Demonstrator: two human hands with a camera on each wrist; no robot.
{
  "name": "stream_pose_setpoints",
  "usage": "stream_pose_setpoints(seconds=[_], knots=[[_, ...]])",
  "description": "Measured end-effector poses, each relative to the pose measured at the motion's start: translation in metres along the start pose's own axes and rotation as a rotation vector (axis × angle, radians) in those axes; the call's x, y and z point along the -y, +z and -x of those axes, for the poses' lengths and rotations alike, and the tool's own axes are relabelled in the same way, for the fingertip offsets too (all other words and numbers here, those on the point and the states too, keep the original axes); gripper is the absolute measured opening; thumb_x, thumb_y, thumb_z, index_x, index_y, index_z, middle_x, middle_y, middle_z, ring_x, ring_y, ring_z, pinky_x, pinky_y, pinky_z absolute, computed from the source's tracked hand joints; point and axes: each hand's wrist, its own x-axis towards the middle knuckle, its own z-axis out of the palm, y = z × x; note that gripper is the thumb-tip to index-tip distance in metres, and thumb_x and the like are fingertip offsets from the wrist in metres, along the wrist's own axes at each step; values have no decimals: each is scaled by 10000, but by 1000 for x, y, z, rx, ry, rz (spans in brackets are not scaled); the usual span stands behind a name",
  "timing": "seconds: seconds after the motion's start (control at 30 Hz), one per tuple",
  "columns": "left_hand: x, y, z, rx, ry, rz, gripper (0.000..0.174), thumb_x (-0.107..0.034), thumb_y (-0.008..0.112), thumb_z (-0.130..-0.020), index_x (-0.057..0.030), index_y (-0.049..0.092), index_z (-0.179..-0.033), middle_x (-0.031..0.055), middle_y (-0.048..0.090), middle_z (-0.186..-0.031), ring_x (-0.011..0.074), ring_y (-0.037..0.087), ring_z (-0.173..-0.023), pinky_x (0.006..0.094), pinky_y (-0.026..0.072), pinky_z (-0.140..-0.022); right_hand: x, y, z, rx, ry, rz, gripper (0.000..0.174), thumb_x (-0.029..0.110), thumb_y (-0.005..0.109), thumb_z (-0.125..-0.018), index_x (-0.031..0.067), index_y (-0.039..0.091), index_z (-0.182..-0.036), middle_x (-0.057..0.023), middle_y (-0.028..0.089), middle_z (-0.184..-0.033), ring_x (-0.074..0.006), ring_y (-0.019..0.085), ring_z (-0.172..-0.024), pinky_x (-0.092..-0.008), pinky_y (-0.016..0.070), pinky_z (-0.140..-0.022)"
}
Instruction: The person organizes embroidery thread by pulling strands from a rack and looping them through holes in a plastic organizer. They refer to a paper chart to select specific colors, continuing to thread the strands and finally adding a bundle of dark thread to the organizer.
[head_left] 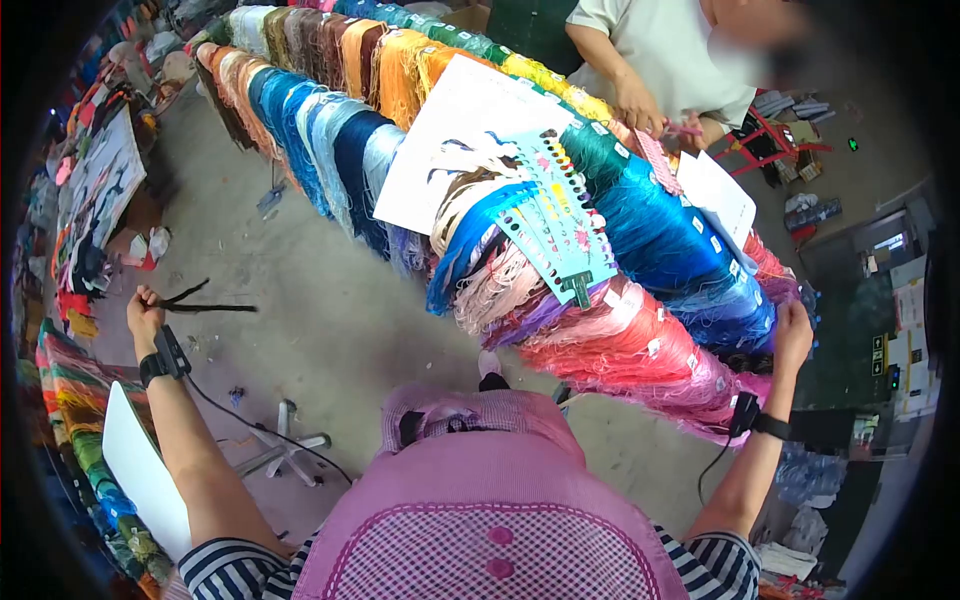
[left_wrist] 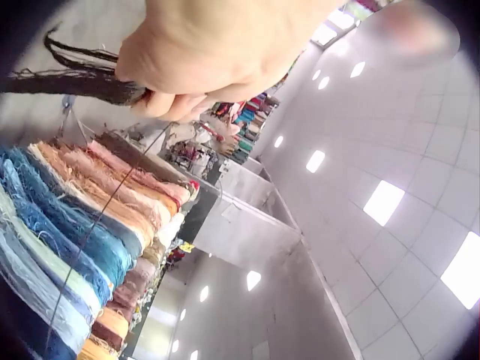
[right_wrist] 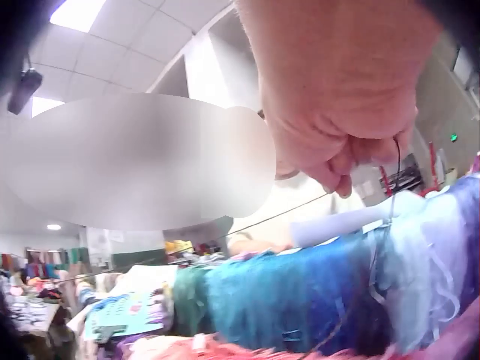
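At the left of the head view, my left hand point(head_left: 146, 312) grips a bundle of black thread point(head_left: 215, 307), its ends hanging out past the fingers. The left wrist view shows this hand point(left_wrist: 217, 52) curled round the black bundle point(left_wrist: 82, 84), a thin dark strand running down from it. On the right, my right hand point(head_left: 793, 335) is raised beside the pink and blue thread rack. In the right wrist view the right hand point(right_wrist: 345, 97) pinches a thin dark thread point(right_wrist: 281, 217) stretched off to the left, above the hanging skeins point(right_wrist: 300, 289).
Racks of coloured skeins point(head_left: 640, 340) run diagonally ahead, with white paper point(head_left: 430, 130) and light-blue thread cards point(head_left: 560, 220) on top. Another person point(head_left: 670, 60) stands behind them. A wheeled chair base point(head_left: 285, 440) is on the floor at left, beside a white board point(head_left: 140, 465).
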Motion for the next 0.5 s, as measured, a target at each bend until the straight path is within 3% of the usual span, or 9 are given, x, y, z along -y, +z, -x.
stream_pose_setpoints(seconds=[0.07, 0.13, 0.17, 0.2, 0.3, 0.37, 0.4, 0.43, 0.5], knots=[[13, 13, 17, 165, 51, -266, 114, -82, 462, -950, -38, 529, -868, -18, 473, -679, 79, 419, -524, 205, 327, -438, 25, -5, 3, 264, -198, -204, 168, 171, 601, -892, 9, 614, -850, -160, 622, -764, -274, 619, -704, -368, 465, -632], [77, 82, 95, 356, -20, -434, 108, -102, 547, -920, -30, 571, -844, -1, 530, -699, 75, 428, -526, 185, 350, -454, 128, -37, 34, 601, -396, -432, 160, 153, 625, -888, -2, 628, -851, -61, 583, -703, -129, 549, -678, -311, 463, -634], [116, 139, 169, 196, -73, -331, 113, -118, 556, -923, -27, 583, -863, 32, 587, -755, 106, 510, -584, 209, 420, -522, 174, -47, 52, 750, -524, -640, 141, 143, 629, -892, 9, 637, -850, -56, 593, -709, -119, 557, -672, -292, 467, -630], [138, 132, 156, 545, -235, -390, 140, -146, 562, -930, -12, 594, -903, 91, 640, -841, 167, 611, -722, 257, 502, -647, 207, -53, 65, 902, -625, -766, 126, 138, 641, -888, 15, 644, -860, -54, 601, -710, -121, 573, -658, -275, 472, -619], [222, 199, 269, 692, -261, -497, 266, -248, 470, -977, -6, 574, -1015, 160, 660, -975, 243, 642, -892, 356, 515, -829, 299, -65, 97, 1112, -998, -938, 142, 140, 645, -882, 0, 655, -904, -99, 661, -785, -209, 651, -715, -295, 504, -663], [257, 234, 332, 816, -384, -470, 339, -306, 431, -992, -1, 574, -1032, 159, 661, -996, 246, 643, -909, 362, 502, -869, 343, -59, 107, 971, -1076, -935, 137, 131, 610, -883, 1, 649, -903, -101, 658, -795, -203, 657, -760, -289, 502, -690], [268, 244, 352, 843, -494, -386, 348, -313, 421, -998, -3, 575, -1038, 157, 664, -999, 248, 647, -903, 359, 500, -875, 362, -53, 107, 854, -1065, -1048, 130, 156, 586, -875, 34, 628, -883, -141, 614, -720, -325, 631, -685, -367, 491, -618], [273, 252, 369, 841, -480, -388, 348, -313, 421, -998, -3, 575, -1038, 157, 664, -999, 248, 647, -903, 359, 500, -875, 377, -51, 101, 1002, -838, -1130, 123, 150, 580, -878, 40, 635, -881, -153, 628, -708, -337, 636, -676, -368, 496, -606], [274, 262, 394, 915, -685, -232, 294, -314, 417, -1004, -65, 571, -1003, 45, 603, -734, 173, 592, -707, 343, 479, -772, 387, -20, 78, 434, -836, -1057, 152, 203, 624, -862, 54, 657, -853, -143, 655, -719, -308, 660, -669, -356, 496, -593]])
